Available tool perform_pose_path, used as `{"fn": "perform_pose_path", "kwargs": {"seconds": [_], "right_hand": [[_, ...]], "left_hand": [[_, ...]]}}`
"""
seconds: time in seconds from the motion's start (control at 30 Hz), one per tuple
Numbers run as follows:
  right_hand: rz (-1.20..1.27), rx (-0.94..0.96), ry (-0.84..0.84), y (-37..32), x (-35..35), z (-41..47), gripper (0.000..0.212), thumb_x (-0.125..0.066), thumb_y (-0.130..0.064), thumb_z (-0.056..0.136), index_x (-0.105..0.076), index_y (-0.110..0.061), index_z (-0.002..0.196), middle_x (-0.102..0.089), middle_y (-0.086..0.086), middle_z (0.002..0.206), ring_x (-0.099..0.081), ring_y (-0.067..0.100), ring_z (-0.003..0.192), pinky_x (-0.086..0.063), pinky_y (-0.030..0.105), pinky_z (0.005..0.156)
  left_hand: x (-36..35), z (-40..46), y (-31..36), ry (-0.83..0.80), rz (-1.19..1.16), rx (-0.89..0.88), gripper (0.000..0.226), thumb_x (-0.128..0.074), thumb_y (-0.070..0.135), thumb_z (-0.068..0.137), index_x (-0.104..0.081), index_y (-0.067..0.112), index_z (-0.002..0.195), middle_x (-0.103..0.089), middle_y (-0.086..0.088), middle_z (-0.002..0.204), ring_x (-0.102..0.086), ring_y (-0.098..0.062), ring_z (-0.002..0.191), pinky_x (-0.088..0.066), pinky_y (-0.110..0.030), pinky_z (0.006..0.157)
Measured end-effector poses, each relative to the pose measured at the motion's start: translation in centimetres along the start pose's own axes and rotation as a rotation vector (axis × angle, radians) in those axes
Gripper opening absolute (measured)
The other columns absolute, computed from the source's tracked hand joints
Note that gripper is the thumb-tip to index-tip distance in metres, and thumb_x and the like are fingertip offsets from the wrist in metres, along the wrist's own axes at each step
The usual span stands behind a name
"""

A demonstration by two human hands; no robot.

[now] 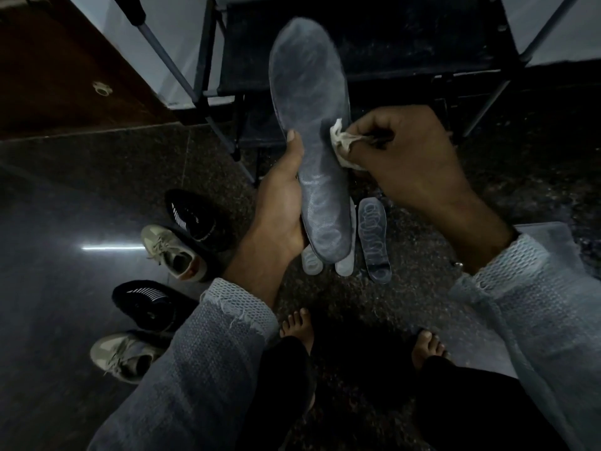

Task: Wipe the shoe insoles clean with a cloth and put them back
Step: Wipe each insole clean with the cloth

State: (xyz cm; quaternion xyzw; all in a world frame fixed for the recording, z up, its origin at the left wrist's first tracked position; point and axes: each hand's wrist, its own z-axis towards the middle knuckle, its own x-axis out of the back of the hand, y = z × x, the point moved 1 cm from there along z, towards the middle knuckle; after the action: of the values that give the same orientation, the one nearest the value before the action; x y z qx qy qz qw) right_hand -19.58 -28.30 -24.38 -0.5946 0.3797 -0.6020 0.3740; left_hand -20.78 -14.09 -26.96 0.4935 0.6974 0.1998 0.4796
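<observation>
In the head view, the person's left hand point(283, 203) grips a long grey insole point(313, 131) from its left edge, the thumb lying up along that edge and the fingers closed around its lower half. The insole is held off the floor, heel end toward the person and toe end pointing up toward a dark metal rack point(357, 60) at the top of the view. The right hand point(406, 157) is closed on a small crumpled pale cloth point(341, 141), pinched at the fingertips and pressed against the right edge of the insole near its middle.

On the dark speckled floor point(97, 190) below the held insole lie more insoles. One with a looped pattern point(374, 239) is just right of the held insole's heel, and the rounded ends of two pale ones point(344, 265) show from under it.

Left of the left forearm, four shoes sit on the floor: a black knit shoe point(192, 216), a beige laced sneaker point(175, 252) just beside it, a second black shoe point(146, 304) and a second beige sneaker point(123, 356) nearer the person. Both grey knit sleeves point(221, 346) reach in from the bottom, and two bare feet point(299, 327) stand on the floor between them.
</observation>
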Motion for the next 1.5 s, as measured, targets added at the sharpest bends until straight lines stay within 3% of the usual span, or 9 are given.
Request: {"fn": "perform_pose_path", "kwargs": {"seconds": [0.17, 0.37, 0.57, 0.73, 0.93, 1.03, 1.17, 1.3, 1.5], "right_hand": [[-0.220, 0.094, 0.006, -0.6, 0.0, -0.4, 0.009, -0.067, -0.017, 0.088, -0.073, -0.012, 0.089, -0.069, -0.008, 0.081, -0.060, -0.006, 0.069, -0.044, 0.004, 0.060], [-0.210, 0.119, -0.166, -1.7, -1.3, -1.1, 0.009, -0.069, -0.017, 0.085, -0.075, -0.011, 0.088, -0.072, -0.004, 0.084, -0.064, 0.004, 0.075, -0.049, 0.011, 0.067], [-0.291, 0.066, 0.003, -0.6, -0.4, -0.6, 0.011, -0.065, -0.021, 0.088, -0.072, -0.013, 0.085, -0.070, -0.002, 0.079, -0.064, 0.008, 0.071, -0.055, 0.028, 0.070], [-0.189, 0.080, -0.237, -1.8, -1.0, -1.2, 0.007, -0.071, -0.019, 0.083, -0.074, -0.013, 0.081, -0.070, -0.008, 0.076, -0.064, 0.001, 0.069, -0.050, 0.010, 0.061], [-0.254, 0.045, -0.052, -0.6, -0.6, -0.6, 0.013, -0.068, -0.025, 0.087, -0.072, -0.014, 0.082, -0.070, -0.005, 0.077, -0.064, 0.005, 0.069, -0.055, 0.023, 0.068], [-0.269, 0.051, -0.044, -0.6, -0.5, -0.6, 0.011, -0.066, -0.022, 0.087, -0.072, -0.014, 0.083, -0.070, -0.004, 0.078, -0.064, 0.005, 0.070, -0.055, 0.024, 0.070], [-0.172, 0.075, -0.254, -1.7, -1.3, -1.3, 0.007, -0.071, -0.018, 0.083, -0.074, -0.013, 0.082, -0.071, -0.006, 0.077, -0.064, 0.000, 0.068, -0.047, 0.007, 0.058], [-0.205, 0.049, -0.189, -1.2, -1.1, -1.0, 0.009, -0.071, -0.023, 0.084, -0.074, -0.014, 0.083, -0.071, -0.006, 0.078, -0.063, 0.001, 0.067, -0.048, 0.008, 0.058], [-0.260, 0.046, -0.078, -0.4, -0.7, -0.6, 0.008, -0.068, -0.020, 0.085, -0.073, -0.016, 0.081, -0.070, -0.005, 0.079, -0.064, 0.006, 0.072, -0.056, 0.025, 0.071]], "left_hand": [[0.1, 0.3, 0.1, 0.001, -0.053, 0.011, 0.053, -0.035, 0.050, 0.101, -0.070, 0.010, 0.094, -0.071, -0.007, 0.088, -0.066, -0.021, 0.086, -0.048, -0.039, 0.088], [-0.4, 0.2, 0.2, 0.066, -0.138, 0.013, 0.060, -0.028, 0.045, 0.104, -0.045, 0.000, 0.138, -0.048, -0.021, 0.141, -0.045, -0.032, 0.133, -0.032, -0.045, 0.115], [0.0, -0.1, 0.5, 0.060, 0.005, 0.059, 0.050, -0.036, 0.054, 0.099, -0.060, 0.017, 0.122, -0.067, -0.015, 0.114, -0.065, -0.027, 0.102, -0.052, -0.041, 0.091], [-0.8, -0.7, 0.9, 0.129, -0.070, 0.037, 0.059, -0.027, 0.046, 0.104, -0.046, 0.001, 0.138, -0.055, -0.018, 0.132, -0.051, -0.029, 0.125, -0.040, -0.042, 0.108], [-1.3, -1.5, 0.9, 0.169, 0.039, 0.072, 0.063, -0.029, 0.049, 0.101, -0.035, 0.006, 0.146, -0.059, -0.011, 0.132, -0.065, -0.025, 0.107, -0.054, -0.023, 0.064], [-1.2, -1.2, 0.8, 0.165, 0.016, 0.094, 0.062, -0.031, 0.050, 0.101, -0.040, 0.006, 0.143, -0.052, -0.015, 0.137, -0.054, -0.028, 0.121, -0.053, -0.026, 0.066], [-0.3, -0.4, 0.6, 0.145, -0.074, 0.027, 0.052, -0.028, 0.046, 0.103, -0.060, 0.007, 0.117, -0.071, -0.010, 0.106, -0.070, -0.022, 0.097, -0.057, -0.033, 0.077], [-0.6, -0.8, 0.6, 0.147, -0.054, 0.029, 0.058, -0.029, 0.047, 0.102, -0.050, 0.003, 0.134, -0.062, -0.015, 0.126, -0.061, -0.028, 0.114, -0.050, -0.037, 0.097], [-1.3, -1.2, 0.6, 0.164, 0.046, 0.076, 0.062, -0.027, 0.048, 0.102, -0.035, 0.005, 0.146, -0.050, -0.011, 0.134, -0.049, -0.026, 0.119, -0.055, -0.024, 0.068]]}}
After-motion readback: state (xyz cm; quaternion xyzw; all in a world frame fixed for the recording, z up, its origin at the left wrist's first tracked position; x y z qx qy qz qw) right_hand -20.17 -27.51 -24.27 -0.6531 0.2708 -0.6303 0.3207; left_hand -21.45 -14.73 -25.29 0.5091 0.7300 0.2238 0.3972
